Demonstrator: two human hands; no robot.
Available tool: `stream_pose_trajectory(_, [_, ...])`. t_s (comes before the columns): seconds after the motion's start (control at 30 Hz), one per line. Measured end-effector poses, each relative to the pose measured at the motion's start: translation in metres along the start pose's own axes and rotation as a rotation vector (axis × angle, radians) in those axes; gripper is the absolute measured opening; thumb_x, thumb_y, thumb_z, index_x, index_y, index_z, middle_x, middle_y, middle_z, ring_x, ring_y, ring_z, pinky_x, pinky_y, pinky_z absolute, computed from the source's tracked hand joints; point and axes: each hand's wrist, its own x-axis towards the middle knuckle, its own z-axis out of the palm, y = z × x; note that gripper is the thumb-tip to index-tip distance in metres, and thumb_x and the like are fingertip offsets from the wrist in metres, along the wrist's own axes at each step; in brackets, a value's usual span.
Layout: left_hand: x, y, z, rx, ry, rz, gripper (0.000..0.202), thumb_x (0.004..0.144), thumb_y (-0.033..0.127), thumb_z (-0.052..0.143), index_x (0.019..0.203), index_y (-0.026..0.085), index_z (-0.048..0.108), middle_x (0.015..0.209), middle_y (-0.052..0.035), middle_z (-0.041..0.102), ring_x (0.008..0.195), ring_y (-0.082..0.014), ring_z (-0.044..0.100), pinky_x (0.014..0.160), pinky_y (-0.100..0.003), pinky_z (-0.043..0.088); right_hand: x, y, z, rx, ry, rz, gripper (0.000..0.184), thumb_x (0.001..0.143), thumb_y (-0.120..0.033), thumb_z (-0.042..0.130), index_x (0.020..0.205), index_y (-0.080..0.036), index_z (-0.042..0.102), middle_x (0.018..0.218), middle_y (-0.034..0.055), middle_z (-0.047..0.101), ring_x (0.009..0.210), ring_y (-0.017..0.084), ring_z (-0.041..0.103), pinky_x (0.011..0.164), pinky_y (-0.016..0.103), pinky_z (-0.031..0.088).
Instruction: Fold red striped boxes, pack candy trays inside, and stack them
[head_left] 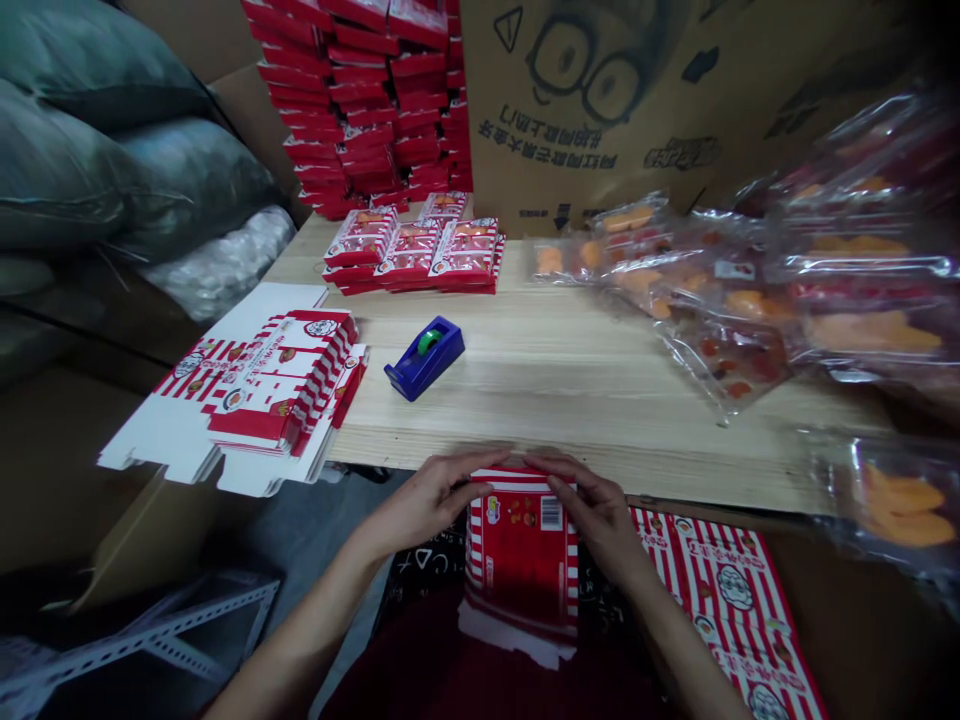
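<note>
A red and white striped carton (523, 555) stands on my lap against the front edge of the wooden table (570, 380). My left hand (427, 500) grips its upper left side, fingers reaching along the top edge. My right hand (589, 510) presses on the upper right corner, fingers laid over the top flap. Both hands are closed on the carton. Its lower white flaps hang loose.
A blue tape dispenser (424, 357) sits mid-table. Flat unfolded cartons (255, 385) overhang the left edge. Filled red boxes (416, 250) lie at the back below tall stacks (367, 100). Clear packs of orange sweets (757, 290) crowd the right. Another flat carton (731, 600) lies beside my right arm.
</note>
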Motion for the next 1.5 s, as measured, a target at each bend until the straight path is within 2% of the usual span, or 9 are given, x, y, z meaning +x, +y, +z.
stream_pose_trajectory(0.3, [0.002,-0.005,-0.007,-0.042,-0.074,0.033,0.042,0.102,0.023,0.056,0.143,0.034,0.061,0.145,-0.0049,0.064,0.134,-0.0262,0.061,0.114,-0.047,0.049,-0.002,0.0,-0.003,-0.005,-0.103,-0.002,0.022,0.1,-0.035,0.062,0.117,-0.037,0.076,0.126,0.0038,0.073,0.127,0.025,0.061,0.113,0.049,0.043])
stream_pose_trajectory(0.43, [-0.005,-0.017,0.011,-0.109,0.063,-0.01,0.048,0.101,0.024,0.059,0.147,0.034,0.055,0.146,-0.0073,0.063,0.135,-0.0268,0.06,0.115,-0.051,0.047,-0.006,0.012,-0.003,-0.029,-0.095,0.007,0.026,0.1,-0.035,0.062,0.122,-0.039,0.074,0.133,0.0034,0.068,0.132,0.025,0.057,0.116,0.049,0.039])
stream_pose_trajectory(0.67, [-0.015,-0.03,0.031,-0.234,0.291,-0.085,0.027,0.094,0.028,0.07,0.121,0.026,0.075,0.134,-0.008,0.072,0.123,-0.026,0.069,0.109,-0.047,0.054,-0.011,0.019,-0.005,-0.048,-0.089,0.018,0.027,0.099,-0.037,0.063,0.124,-0.037,0.073,0.134,0.004,0.068,0.132,0.025,0.057,0.116,0.045,0.04])
stream_pose_trajectory(0.83, [-0.012,-0.024,0.022,-0.136,0.219,-0.049,0.028,0.097,0.028,0.064,0.123,0.031,0.076,0.134,-0.0054,0.072,0.126,-0.0251,0.067,0.111,-0.049,0.052,-0.009,0.016,-0.005,-0.066,-0.07,-0.016,0.025,0.097,-0.038,0.066,0.121,-0.038,0.075,0.13,0.0044,0.069,0.129,0.025,0.059,0.112,0.046,0.044])
stream_pose_trajectory(1.03, [-0.009,0.0,0.004,-0.186,0.221,-0.046,0.024,0.098,0.029,0.064,0.117,0.026,0.079,0.126,-0.0071,0.076,0.12,-0.023,0.07,0.108,-0.041,0.053,-0.004,-0.023,-0.01,0.018,-0.057,0.01,0.021,0.093,-0.036,0.072,0.113,-0.037,0.079,0.125,0.0043,0.076,0.121,0.024,0.066,0.107,0.044,0.05])
stream_pose_trajectory(1.2, [-0.005,-0.008,0.008,-0.168,0.252,-0.098,0.024,0.1,0.031,0.06,0.112,0.025,0.079,0.12,-0.0076,0.078,0.113,-0.0232,0.072,0.104,-0.04,0.054,0.001,-0.019,-0.005,0.032,-0.005,0.074,0.018,0.089,-0.044,0.074,0.101,-0.034,0.083,0.115,0.0049,0.08,0.112,0.027,0.072,0.103,0.048,0.055])
stream_pose_trajectory(1.27, [-0.002,-0.018,-0.002,-0.109,0.358,-0.12,0.024,0.1,0.033,0.058,0.112,0.024,0.077,0.118,-0.0081,0.078,0.112,-0.0238,0.071,0.104,-0.041,0.053,0.002,-0.006,-0.007,0.011,0.018,0.092,0.02,0.087,-0.048,0.075,0.097,-0.032,0.084,0.114,0.0065,0.081,0.113,0.028,0.073,0.104,0.049,0.055])
stream_pose_trajectory(1.4, [0.009,-0.038,-0.06,0.162,0.874,-0.139,0.029,0.091,0.036,0.069,0.118,0.023,0.07,0.128,-0.0101,0.069,0.122,-0.0254,0.062,0.107,-0.042,0.048,0.001,0.011,-0.016,0.025,0.04,0.17,0.027,0.082,-0.052,0.079,0.095,-0.03,0.084,0.112,0.0089,0.081,0.113,0.031,0.074,0.101,0.047,0.058])
stream_pose_trajectory(1.5, [0.022,-0.051,-0.105,0.152,0.864,-0.278,0.026,0.083,0.037,0.074,0.103,0.02,0.07,0.118,-0.0097,0.067,0.114,-0.0251,0.06,0.1,-0.038,0.049,-0.001,0.007,-0.017,0.038,0.035,0.193,0.027,0.079,-0.053,0.081,0.094,-0.03,0.085,0.11,0.0089,0.082,0.107,0.03,0.076,0.098,0.045,0.06])
